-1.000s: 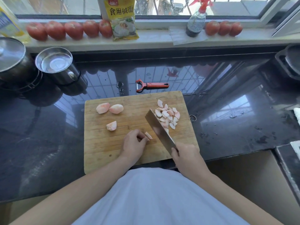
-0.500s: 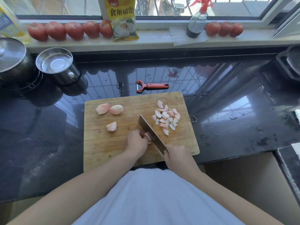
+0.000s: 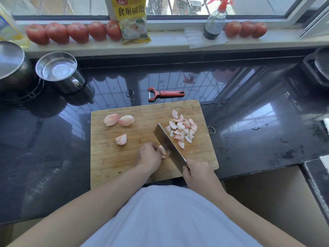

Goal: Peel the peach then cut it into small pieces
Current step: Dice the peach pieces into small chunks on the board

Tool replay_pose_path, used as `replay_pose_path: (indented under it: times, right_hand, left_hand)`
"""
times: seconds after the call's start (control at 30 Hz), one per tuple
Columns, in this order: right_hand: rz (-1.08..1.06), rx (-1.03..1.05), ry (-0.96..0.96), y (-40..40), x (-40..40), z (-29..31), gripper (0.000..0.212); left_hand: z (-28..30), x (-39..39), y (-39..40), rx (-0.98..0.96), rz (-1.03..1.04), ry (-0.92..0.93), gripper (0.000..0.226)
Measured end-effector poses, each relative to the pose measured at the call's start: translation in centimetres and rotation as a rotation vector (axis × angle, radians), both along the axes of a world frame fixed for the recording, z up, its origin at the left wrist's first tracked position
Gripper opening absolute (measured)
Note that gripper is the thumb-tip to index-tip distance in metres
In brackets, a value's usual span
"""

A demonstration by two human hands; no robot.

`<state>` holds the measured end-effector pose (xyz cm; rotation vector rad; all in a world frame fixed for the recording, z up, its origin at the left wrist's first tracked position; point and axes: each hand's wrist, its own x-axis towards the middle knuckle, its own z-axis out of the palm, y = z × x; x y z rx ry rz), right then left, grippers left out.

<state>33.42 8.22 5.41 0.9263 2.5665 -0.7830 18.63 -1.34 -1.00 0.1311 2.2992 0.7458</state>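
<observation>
Head view. The left hand [image 3: 149,156] pinched a peach piece [image 3: 161,150] on the cutting board [image 3: 114,161], its fingertips largely hiding the fruit. The right hand [image 3: 197,172] was curled around the cleaver [image 3: 168,145]; the handle lay concealed inside that grip. Cut pieces [image 3: 182,130] lay just beyond the blade; three larger chunks [image 3: 118,119] sat left of the grip.

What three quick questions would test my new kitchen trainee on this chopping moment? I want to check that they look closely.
1. True or false: the peeler lies on the cutting board.
2. Which hand grips the cleaver?
3. How many large peach chunks wait uncut on the board's left side?

Key:
1. False, it lies on the counter beyond the board.
2. The right hand; the left hand steadies a peach piece.
3. Three.
</observation>
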Motion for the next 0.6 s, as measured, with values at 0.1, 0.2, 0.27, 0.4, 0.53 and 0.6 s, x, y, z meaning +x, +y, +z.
replay_pose_path:
  times: [0.1,0.2,0.27,0.4,0.53,0.6]
  right_hand:
    - [-0.016,0.002,-0.015,-0.04,-0.16,-0.02,0.032]
    - [-0.003,-0.005,-0.027,-0.11,-0.22,-0.03,0.039]
    - [-0.002,-0.012,-0.032,-0.09,-0.25,0.03,0.038]
    - [-0.004,-0.012,-0.031,-0.04,-0.18,0.26,0.030]
    - [0.025,0.001,-0.045,-0.19,-0.31,0.27,0.022]
    - [0.044,0.011,-0.067,-0.30,-0.42,0.17,0.021]
  left_hand:
    - [-0.13,0.06,0.06,-0.006,0.002,0.011,0.015]
    - [-0.22,0.08,0.11,-0.025,-0.009,0.023,0.016]
    - [-0.46,0.06,0.06,-0.040,-0.025,0.047,0.018]
    - [-0.71,0.16,-0.04,-0.036,-0.030,0.036,0.020]
    - [-0.61,0.09,0.00,0.008,0.002,-0.007,0.024]
    - [-0.57,0.10,0.10,0.028,0.015,-0.034,0.024]
